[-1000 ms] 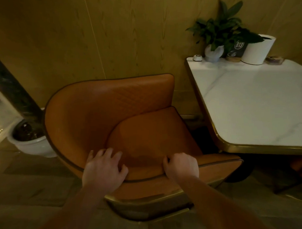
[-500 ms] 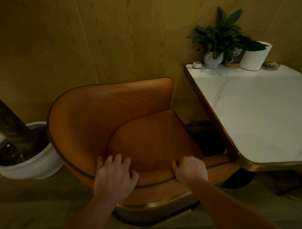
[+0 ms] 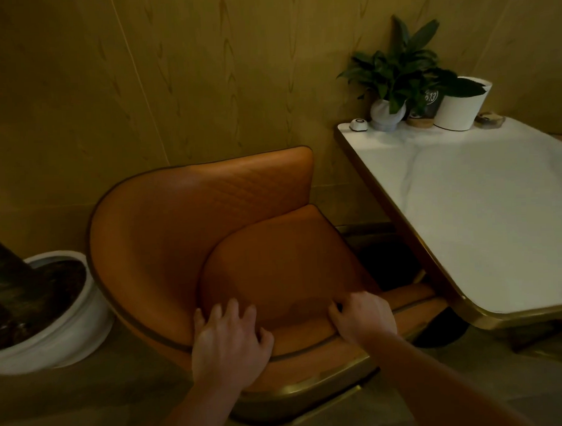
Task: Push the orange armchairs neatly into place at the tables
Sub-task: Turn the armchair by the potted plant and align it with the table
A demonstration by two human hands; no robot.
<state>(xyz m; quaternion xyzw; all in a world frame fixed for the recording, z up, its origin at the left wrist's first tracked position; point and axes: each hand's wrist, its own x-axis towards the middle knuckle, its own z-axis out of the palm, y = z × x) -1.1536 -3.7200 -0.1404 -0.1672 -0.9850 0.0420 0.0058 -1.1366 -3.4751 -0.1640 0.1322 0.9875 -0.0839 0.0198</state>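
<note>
Both hands are gripping the near rim of the orange armchair [image 3: 229,233], which is sitting left of the white marble bench [image 3: 483,212] with its right arm tucked under the bench's gold-edged near-left corner. The left hand [image 3: 228,345] is lying over the rim with its fingers [image 3: 233,310] spread and curling onto the seat cushion, its grip pressing down on the leather. The right hand [image 3: 363,316] is closing in a tighter grip on the same rim, fingers folded over the cushion's edge, just left of the bench corner. The chair's curved back is standing toward the far left, close to the wood-panelled wall [image 3: 173,73]. A large white planter [image 3: 70,322] is sitting on the floor just left of the chair. At the bench's far edge a leafy plant [image 3: 399,68], a white pot [image 3: 460,107], a dark number sign [image 3: 428,102] and a small white call button [image 3: 358,124] are lining up against the wall.
</note>
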